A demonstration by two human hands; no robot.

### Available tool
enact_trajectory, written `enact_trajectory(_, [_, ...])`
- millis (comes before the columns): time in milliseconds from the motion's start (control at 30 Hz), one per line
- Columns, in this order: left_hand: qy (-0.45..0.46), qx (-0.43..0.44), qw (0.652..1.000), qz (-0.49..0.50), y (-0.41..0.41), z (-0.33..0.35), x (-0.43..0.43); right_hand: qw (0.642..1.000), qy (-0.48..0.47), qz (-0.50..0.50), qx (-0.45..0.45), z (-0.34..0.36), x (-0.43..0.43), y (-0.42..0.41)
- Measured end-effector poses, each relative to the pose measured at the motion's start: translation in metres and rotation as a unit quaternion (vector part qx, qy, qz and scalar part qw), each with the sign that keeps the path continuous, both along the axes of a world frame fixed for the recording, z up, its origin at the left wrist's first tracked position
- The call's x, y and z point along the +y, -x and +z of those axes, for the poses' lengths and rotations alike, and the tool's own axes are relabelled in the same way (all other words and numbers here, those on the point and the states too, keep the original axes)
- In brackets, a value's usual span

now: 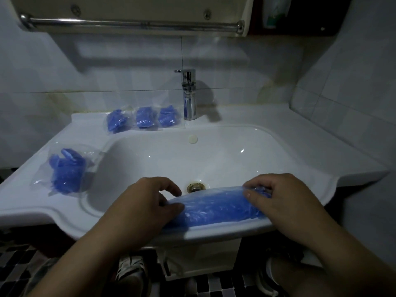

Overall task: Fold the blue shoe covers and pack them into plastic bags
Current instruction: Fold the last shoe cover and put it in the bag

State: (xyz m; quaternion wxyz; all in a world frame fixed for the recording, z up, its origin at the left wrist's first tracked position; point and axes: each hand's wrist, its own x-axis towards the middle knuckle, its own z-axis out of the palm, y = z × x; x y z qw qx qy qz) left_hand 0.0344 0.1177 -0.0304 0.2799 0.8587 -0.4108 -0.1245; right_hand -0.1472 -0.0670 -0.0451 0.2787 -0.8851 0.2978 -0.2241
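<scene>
Bare hands work at the near edge of a white sink point(64, 213). The left hand point(147, 202) and right hand point(276, 200) hold a long blue shoe cover point(214, 209) stretched along the front rim. The left thumb and fingers pinch its left end. The right hand's fingers curl over the bunched right end and grip it.

The cover is thin, crinkled film, drawn into a narrow band. A pale translucent strip runs along its upper edge; whether that strip is a bag cannot be told. The far side of the cover reaches over the bowl, close to the brass-coloured drain point(194, 187).

The sink is smooth, glossy ceramic, with a rounded rectangular bowl and a scalloped outer edge. Open room lies over the bowl and along the broad right ledge.

On the left ledge, just beside the bowl's edge, lies a clear plastic bag point(66, 170) stuffed with crumpled blue film. Three more filled bags point(145, 120) sit side by side on the back ledge, the rightmost just beside the base of an upright chrome faucet point(189, 97). Behind them rises a pale tiled wall point(107, 67), with a metal towel bar point(128, 23) mounted above.
</scene>
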Motion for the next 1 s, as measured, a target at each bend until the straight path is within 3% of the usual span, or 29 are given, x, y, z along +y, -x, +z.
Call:
enact_trajectory(233, [0.021, -0.136, 0.989, 0.059, -0.005, -0.006, 0.001, 0.999, 0.015, -0.040, 0.027, -0.003, 0.006, -0.006])
enact_trajectory(300, [0.084, -0.196, 0.977, 0.005, 0.003, -0.005, -0.001, 0.998, 0.017, -0.045, 0.035, -0.002, 0.008, -0.008])
enact_trajectory(367, [0.095, -0.196, 0.971, -0.102, 0.020, -0.002, -0.007, 0.998, 0.016, -0.048, 0.040, 0.000, 0.011, -0.009])
enact_trajectory(433, [0.057, -0.178, 0.967, -0.175, 0.036, -0.010, -0.012, 0.998, 0.018, -0.049, 0.044, 0.001, 0.012, -0.009])
enact_trajectory(567, [-0.053, -0.197, 0.959, -0.195, 0.047, -0.022, -0.017, 0.996, 0.029, -0.057, 0.063, 0.002, 0.014, -0.009])
enact_trajectory(667, [-0.076, -0.233, 0.948, -0.202, 0.047, -0.025, -0.018, 0.987, 0.136, -0.068, 0.060, 0.006, 0.020, -0.008])
enact_trajectory(767, [-0.040, -0.249, 0.947, -0.196, 0.045, -0.032, -0.020, 0.966, 0.253, 0.047, 0.019, 0.015, 0.035, -0.009])
enact_trajectory(867, [0.032, -0.235, 0.946, -0.222, 0.042, -0.039, -0.023, 0.948, 0.164, 0.244, 0.120, 0.014, 0.058, -0.016])
enact_trajectory(933, [0.018, -0.226, 0.947, -0.226, 0.040, -0.037, -0.022, 0.946, 0.088, 0.237, 0.203, 0.011, 0.064, -0.018])
enact_trajectory(1000, [-0.029, -0.216, 0.950, -0.225, 0.037, -0.037, -0.021, 0.946, 0.081, 0.206, 0.236, 0.011, 0.062, -0.015])
